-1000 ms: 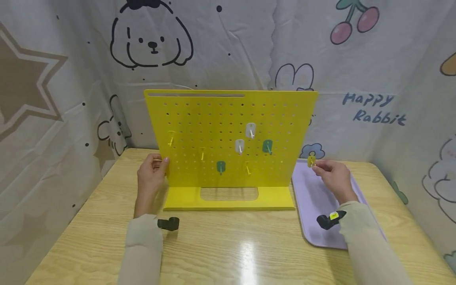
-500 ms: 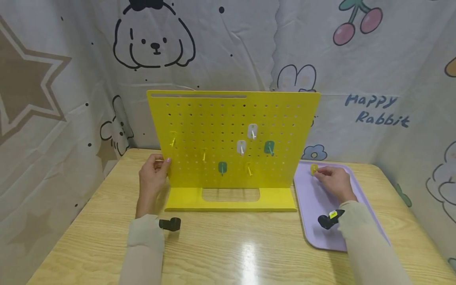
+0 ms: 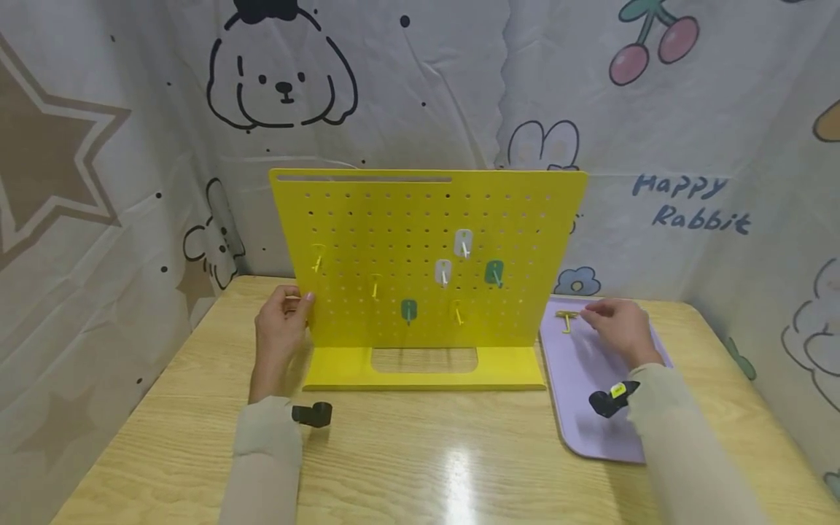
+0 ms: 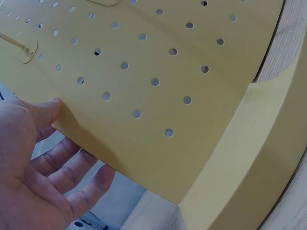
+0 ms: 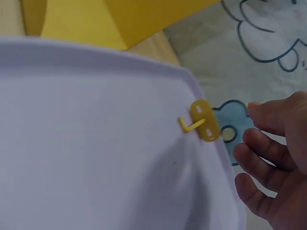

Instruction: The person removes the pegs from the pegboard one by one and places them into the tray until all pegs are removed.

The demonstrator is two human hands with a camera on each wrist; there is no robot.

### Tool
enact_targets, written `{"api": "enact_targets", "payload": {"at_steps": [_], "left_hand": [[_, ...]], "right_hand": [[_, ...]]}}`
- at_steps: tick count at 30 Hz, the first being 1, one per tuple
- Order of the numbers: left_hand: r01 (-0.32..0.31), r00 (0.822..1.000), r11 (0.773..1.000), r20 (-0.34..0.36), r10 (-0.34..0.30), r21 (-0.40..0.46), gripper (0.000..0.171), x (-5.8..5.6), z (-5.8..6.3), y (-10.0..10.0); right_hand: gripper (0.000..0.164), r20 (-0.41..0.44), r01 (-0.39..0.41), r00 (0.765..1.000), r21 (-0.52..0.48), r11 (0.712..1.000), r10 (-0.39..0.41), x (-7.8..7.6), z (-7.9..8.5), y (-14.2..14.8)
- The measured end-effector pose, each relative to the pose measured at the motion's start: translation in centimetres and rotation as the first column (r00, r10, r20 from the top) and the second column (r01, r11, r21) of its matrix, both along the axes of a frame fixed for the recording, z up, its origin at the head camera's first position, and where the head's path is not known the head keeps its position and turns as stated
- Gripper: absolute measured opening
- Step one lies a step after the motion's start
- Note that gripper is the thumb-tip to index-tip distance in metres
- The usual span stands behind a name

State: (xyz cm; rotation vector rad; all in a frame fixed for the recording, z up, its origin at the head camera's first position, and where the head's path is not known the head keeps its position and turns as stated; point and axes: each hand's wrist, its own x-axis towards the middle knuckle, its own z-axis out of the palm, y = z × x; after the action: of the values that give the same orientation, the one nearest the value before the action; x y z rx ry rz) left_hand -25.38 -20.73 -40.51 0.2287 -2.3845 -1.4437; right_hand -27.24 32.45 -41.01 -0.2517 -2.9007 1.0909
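Head view: left hand (image 3: 281,328) pinches the edge of yellow pegboard (image 3: 418,222), where a careless tug could shift it; right hand (image 3: 617,332) lies loose and empty, yellow hook (image 3: 567,316) just left of it at the far end of purple tray (image 3: 572,379), liable to skid if brushed.

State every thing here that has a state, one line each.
Yellow pegboard, upright
Left hand, gripping the pegboard's left edge
Right hand, holding nothing
Purple tray, lying flat
Loose yellow hook, unheld, at the tray's far end
White hooks, both mounted
Green hooks, both mounted
Pegboard's yellow hooks, all three mounted
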Motion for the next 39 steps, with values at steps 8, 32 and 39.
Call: {"api": "enact_targets", "payload": {"at_steps": [8, 32, 39], "left_hand": [[0.002, 1.000, 1.000, 0.011, -0.002, -0.004, 0.035, 0.1, 0.2, 0.1], [0.013, 1.000, 1.000, -0.009, -0.013, 0.012, 0.035, 0.0, 0.0, 0.0], [0.030, 0.999, 1.000, -0.044, -0.030, -0.001, 0.038, 0.2, -0.3, -0.2]], "right_hand": [[0.051, -0.041, 0.050, 0.998, -0.120, 0.991, -0.055, 1.6, 2.6, -1.1], [0.036, -0.367, -0.240, 0.921, -0.273, 0.932, 0.130, 4.9, 6.5, -7.9], [0.030, -0.412, -0.334, 0.890, -0.294, 0.895, 0.197, 4.4, 6.3, -9.6]]}}
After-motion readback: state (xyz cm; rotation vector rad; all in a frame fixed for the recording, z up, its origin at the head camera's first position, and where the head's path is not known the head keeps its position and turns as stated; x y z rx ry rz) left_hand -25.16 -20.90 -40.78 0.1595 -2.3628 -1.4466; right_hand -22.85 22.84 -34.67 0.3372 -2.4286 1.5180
